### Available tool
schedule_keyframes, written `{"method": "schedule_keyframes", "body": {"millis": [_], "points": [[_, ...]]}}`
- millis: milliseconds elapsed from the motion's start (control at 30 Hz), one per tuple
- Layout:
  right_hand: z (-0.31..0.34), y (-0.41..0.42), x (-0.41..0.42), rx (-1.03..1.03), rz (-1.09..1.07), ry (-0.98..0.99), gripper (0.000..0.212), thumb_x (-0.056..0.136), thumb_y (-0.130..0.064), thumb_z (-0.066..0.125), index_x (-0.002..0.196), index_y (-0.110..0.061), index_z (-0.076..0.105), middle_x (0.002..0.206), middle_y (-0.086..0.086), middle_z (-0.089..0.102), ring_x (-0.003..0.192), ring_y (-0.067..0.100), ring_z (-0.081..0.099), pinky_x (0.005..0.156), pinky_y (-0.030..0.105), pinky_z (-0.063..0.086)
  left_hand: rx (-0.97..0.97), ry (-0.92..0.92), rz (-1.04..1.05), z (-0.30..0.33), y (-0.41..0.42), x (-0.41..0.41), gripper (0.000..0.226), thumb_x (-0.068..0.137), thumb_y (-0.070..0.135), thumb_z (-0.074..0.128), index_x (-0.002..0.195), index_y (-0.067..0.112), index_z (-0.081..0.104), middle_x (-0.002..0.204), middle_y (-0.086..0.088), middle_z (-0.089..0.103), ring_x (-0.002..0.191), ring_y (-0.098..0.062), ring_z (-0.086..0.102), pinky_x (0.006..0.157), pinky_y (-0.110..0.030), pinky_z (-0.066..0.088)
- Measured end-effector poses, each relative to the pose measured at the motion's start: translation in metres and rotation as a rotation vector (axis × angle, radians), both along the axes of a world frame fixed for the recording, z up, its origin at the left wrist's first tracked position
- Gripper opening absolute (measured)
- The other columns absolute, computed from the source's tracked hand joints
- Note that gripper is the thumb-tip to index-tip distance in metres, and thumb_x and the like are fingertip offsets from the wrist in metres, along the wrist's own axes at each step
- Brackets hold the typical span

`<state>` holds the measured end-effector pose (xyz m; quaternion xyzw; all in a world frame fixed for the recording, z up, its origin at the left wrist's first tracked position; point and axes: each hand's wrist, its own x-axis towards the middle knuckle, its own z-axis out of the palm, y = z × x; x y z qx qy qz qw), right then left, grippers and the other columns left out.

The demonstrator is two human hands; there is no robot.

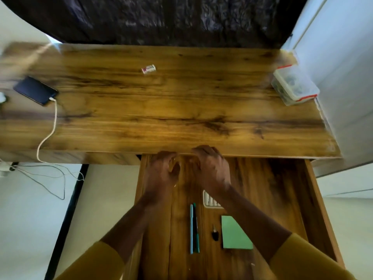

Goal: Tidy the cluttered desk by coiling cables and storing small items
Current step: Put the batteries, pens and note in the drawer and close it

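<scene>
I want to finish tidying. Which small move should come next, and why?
Probably reach for the eraser: it lies loose on the desk, while the drawer stands open with pens already inside. Both hands seem to hold nothing.

dark crinkled cloth [181, 19] behind the desk, white wall [343, 57] at right
</scene>
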<state>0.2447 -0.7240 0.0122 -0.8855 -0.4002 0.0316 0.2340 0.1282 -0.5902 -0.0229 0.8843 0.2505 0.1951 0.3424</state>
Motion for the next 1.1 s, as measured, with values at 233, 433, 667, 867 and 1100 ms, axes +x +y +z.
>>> {"method": "schedule_keyframes", "body": {"millis": [233, 433, 667, 867, 1100], "points": [[0.023, 0.102, 0.068, -0.055, 0.05, -0.001, 0.039, 0.097, -0.028, 0.066, 0.135, -0.023, 0.063, 0.135, 0.001, 0.064, 0.124, 0.026, 0.059, 0.092, 0.036, 0.052, 0.187, 0.189, 0.135, 0.023, 0.1, 0.05, 0.037, 0.092, 0.045, 0.067, 0.124, 0.027, 0.071, 0.124, 0.0, 0.07, 0.112, -0.021, 0.066, 0.096, -0.039, 0.055], [0.033, 0.189, 0.108, -0.101, 0.146, -0.024, 0.045, 0.098, -0.026, 0.065, 0.141, -0.019, 0.057, 0.14, 0.005, 0.06, 0.128, 0.027, 0.056, 0.095, 0.035, 0.049, 0.345, 0.421, 0.169, 0.032, 0.175, 0.105, 0.041, 0.086, 0.051, 0.072, 0.122, 0.033, 0.066, 0.124, 0.001, 0.067, 0.112, -0.023, 0.065, 0.086, -0.034, 0.052], [0.008, 0.27, 0.138, -0.075, 0.15, -0.071, 0.031, 0.097, -0.03, 0.065, 0.125, -0.018, 0.064, 0.123, 0.004, 0.066, 0.114, 0.025, 0.062, 0.083, 0.034, 0.05, 0.344, 0.651, 0.223, 0.024, 0.222, 0.154, 0.069, 0.073, 0.073, 0.075, 0.12, 0.024, 0.066, 0.121, -0.003, 0.066, 0.117, -0.029, 0.063, 0.088, -0.039, 0.054], [-0.028, 0.325, 0.158, -0.077, 0.074, -0.083, 0.045, 0.101, -0.032, 0.06, 0.144, -0.023, 0.053, 0.144, 0.007, 0.052, 0.129, 0.03, 0.052, 0.099, 0.041, 0.05, 0.54, 0.728, 0.075, 0.012, 0.246, 0.168, 0.091, 0.069, 0.092, 0.059, 0.133, 0.027, 0.055, 0.121, -0.003, 0.068, 0.114, -0.029, 0.064, 0.076, -0.038, 0.04], [-0.041, 0.37, 0.173, -0.19, 0.0, -0.102, 0.053, 0.1, -0.037, 0.058, 0.15, -0.03, 0.042, 0.163, 0.013, 0.021, 0.143, 0.04, 0.029, 0.108, 0.052, 0.038, 0.527, 0.723, 0.135, 0.017, 0.239, 0.162, 0.081, 0.078, 0.083, 0.064, 0.127, 0.019, 0.06, 0.121, -0.006, 0.068, 0.118, -0.029, 0.063, 0.076, -0.035, 0.04]]}}
